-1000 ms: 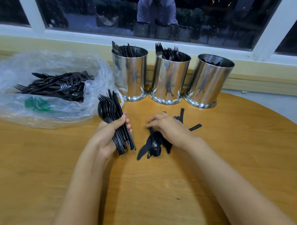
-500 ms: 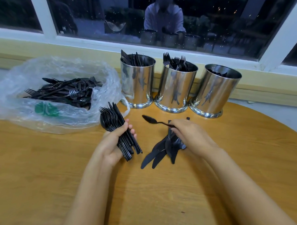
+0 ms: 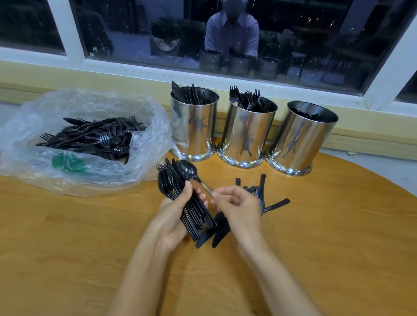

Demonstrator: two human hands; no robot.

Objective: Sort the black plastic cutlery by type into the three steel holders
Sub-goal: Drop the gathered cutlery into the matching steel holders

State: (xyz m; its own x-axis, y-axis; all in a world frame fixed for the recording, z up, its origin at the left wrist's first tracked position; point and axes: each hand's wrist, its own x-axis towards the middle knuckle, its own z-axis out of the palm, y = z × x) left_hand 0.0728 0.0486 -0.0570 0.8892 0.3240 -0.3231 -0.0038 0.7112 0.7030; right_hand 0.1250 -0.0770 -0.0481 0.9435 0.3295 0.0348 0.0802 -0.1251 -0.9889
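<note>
I can read no text, brand or number from here: the green print (image 3: 68, 162) on the bag (image 3: 149, 121) blurs through the plastic, and the pale mark (image 3: 94, 49) low on the window (image 3: 137, 23) is too small.

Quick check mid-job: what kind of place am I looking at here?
Probably a cafe or canteen prep spot, though that is a guess. A round wooden table sits by a dark window, with three steel holders and a bulk plastic bag of black disposable cutlery.

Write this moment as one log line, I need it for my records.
left hand: grips cutlery bundle | right hand: pinches spoon | loose pile: on table
</note>
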